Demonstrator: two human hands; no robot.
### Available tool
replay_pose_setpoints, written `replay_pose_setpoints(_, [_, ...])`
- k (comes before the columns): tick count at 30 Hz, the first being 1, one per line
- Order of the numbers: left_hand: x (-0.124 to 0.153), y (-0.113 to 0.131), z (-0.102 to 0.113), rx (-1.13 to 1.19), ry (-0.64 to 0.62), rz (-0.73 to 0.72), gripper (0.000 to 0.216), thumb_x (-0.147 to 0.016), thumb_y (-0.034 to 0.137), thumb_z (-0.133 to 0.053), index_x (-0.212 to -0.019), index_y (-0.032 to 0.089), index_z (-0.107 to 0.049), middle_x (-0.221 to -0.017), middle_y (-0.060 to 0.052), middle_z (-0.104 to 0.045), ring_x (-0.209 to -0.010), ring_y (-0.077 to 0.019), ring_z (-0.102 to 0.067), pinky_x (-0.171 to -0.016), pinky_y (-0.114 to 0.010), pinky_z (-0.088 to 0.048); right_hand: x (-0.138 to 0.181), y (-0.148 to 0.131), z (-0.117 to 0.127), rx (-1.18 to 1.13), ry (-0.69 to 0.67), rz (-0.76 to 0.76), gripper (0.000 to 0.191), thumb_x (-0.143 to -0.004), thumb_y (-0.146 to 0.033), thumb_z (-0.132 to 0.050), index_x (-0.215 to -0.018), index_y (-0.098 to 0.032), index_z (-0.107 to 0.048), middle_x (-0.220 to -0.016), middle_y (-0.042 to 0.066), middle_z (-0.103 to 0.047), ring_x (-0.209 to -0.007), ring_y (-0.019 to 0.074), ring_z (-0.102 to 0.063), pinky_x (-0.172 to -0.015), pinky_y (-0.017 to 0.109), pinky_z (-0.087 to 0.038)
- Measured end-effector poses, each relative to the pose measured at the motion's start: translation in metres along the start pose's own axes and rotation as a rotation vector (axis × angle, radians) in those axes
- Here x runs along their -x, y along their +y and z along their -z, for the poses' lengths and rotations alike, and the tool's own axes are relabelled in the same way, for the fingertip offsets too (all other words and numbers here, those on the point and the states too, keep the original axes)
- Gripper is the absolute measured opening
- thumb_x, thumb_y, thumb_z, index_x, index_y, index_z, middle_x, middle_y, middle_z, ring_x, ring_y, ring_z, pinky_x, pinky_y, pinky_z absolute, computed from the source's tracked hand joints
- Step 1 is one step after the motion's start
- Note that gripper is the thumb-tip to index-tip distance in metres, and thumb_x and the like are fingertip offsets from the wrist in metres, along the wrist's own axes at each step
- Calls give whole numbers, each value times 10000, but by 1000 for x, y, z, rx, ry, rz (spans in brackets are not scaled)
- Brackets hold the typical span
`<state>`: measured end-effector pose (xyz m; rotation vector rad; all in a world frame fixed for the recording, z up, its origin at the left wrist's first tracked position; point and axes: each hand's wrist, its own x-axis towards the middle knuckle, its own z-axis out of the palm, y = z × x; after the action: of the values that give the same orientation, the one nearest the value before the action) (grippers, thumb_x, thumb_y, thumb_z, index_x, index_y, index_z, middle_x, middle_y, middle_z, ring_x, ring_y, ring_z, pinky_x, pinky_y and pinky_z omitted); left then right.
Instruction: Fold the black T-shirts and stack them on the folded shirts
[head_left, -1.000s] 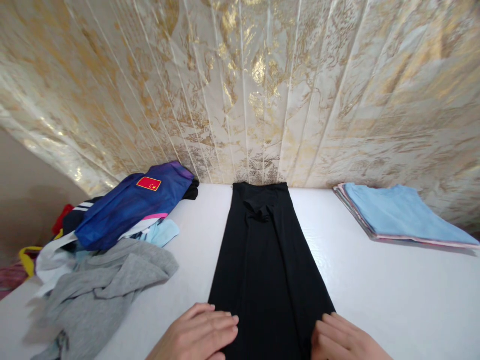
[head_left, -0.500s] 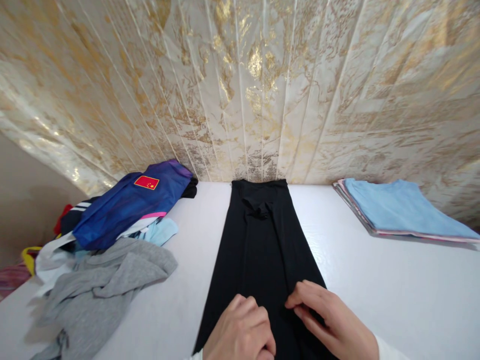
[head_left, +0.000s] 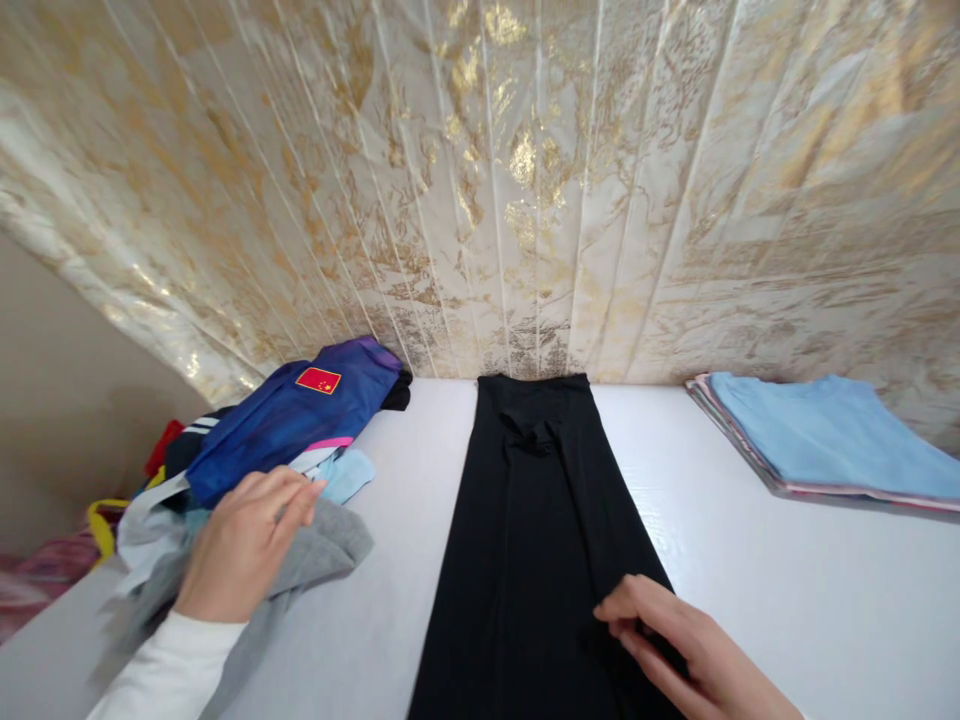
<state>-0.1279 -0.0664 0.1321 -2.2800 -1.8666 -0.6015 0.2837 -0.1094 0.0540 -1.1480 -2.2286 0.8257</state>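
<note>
A pair of black trousers (head_left: 517,520) lies lengthwise down the middle of the white table, with its narrow waist end against the far edge and a few wrinkles just below it. Over its lower right part is my right hand (head_left: 675,640), fingers bent and thumb apart from them, gripping no cloth that I can see. My left hand (head_left: 251,540) hovers in front of the clothes heap on the left, fingers curled together and nothing visible in them. It partly hides a crumpled grey garment (head_left: 330,545). The near end of the trousers runs out of view.
A dark blue garment (head_left: 285,425) with a red flag patch tops the heap of mixed clothes. At the far right stands a flat stack of folded clothes, a light blue one (head_left: 817,430) uppermost. A gold-patterned curtain (head_left: 517,200) hangs behind the white table (head_left: 787,600).
My left hand has left the black trousers and swung up and left to the clothes heap. My right hand stays over the trousers. The view has shifted slightly.
</note>
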Motion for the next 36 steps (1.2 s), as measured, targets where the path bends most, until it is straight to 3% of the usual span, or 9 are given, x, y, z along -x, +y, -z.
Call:
replay_pose_setpoints(4, [19, 30, -24, 165, -73, -111, 270, -951, 378, -392, -1066, 215, -574, -1131, -50, -613, -1074, -217, -550, -925, -340, -429, -5, 14, 6, 171, 105, 30, 297, -917, -269, -445, -1197, -284, -541, -1245, 63, -582, -1168, 215, -543, -973, 353, -476])
replay_pose_setpoints(7, [15, 64, -50, 200, -194, -227, 386, -936, 259, -403, -1319, 221, -438, -1348, -59, -506, -1236, -202, -464, -1014, -357, -394, -14, 29, 14, 346, 136, 68, 432, -911, -284, -457, -1342, -291, -431, -1408, 65, -456, -1308, 241, -402, -1032, 429, -425])
replay_pose_setpoints(10, [-14, 87, -72, 189, -291, -271, 443, -929, 188, -348, -1369, 208, -397, -1441, -63, -401, -1328, -183, -355, -1068, -378, -340, -34, 43, 25, 458, 101, 116, 478, -919, -296, -437, -1391, -248, -377, -1454, 84, -397, -1352, 241, -324, -1050, 460, -396])
replay_pose_setpoints(14, [-64, 110, -111, 131, -375, -266, 460, -940, 252, -354, -1387, 149, -375, -1485, -95, -311, -1369, -192, -274, -1084, -382, -310, -78, 62, 30, 518, 68, 54, 470, -926, -318, -401, -1376, -184, -412, -1461, 112, -377, -1359, 238, -302, -1067, 459, -364])
replay_pose_setpoints(20, [-104, 131, -170, 59, -332, -224, 569, -935, 353, -382, -1418, 61, -301, -1507, -156, -215, -1393, -265, -191, -1107, -445, -233, -135, 95, 20, 677, 63, -125, 609, -911, -473, -391, -1414, -131, -362, -1498, 115, -285, -1383, 257, -235, -1097, 454, -292])
replay_pose_setpoints(25, [-134, 129, -190, 39, -293, -210, 570, -954, 416, -346, -1428, 103, -295, -1514, -117, -220, -1396, -235, -190, -1115, -409, -211, -162, 123, 32, 764, 112, -184, 636, -909, -553, -331, -1427, -184, -344, -1509, 95, -264, -1391, 248, -222, -1095, 459, -264])
replay_pose_setpoints(30, [-161, 129, -206, 59, -271, -187, 581, -954, 439, -350, -1422, 99, -304, -1506, -129, -244, -1394, -244, -196, -1110, -417, -210, -188, 141, 47, 752, 118, -189, 563, -920, -481, -349, -1415, -213, -360, -1511, 88, -275, -1390, 258, -229, -1087, 491, -252])
replay_pose_setpoints(33, [-168, 128, -209, 94, -265, -184, 589, -956, 439, -354, -1417, 74, -307, -1501, -152, -245, -1395, -259, -191, -1110, -433, -202, -194, 140, 50, 725, 117, -204, 531, -913, -426, -387, -1393, -197, -385, -1504, 108, -294, -1386, 279, -237, -1083, 506, -249])
replay_pose_setpoints(36, [-164, 125, -197, 147, -278, -204, 564, -967, 417, -336, -1420, 84, -297, -1498, -153, -254, -1390, -250, -210, -1106, -438, -217, -175, 120, 52, 682, 127, -159, 518, -893, -412, -432, -1357, -183, -403, -1467, 128, -363, -1368, 291, -270, -1067, 502, -280])
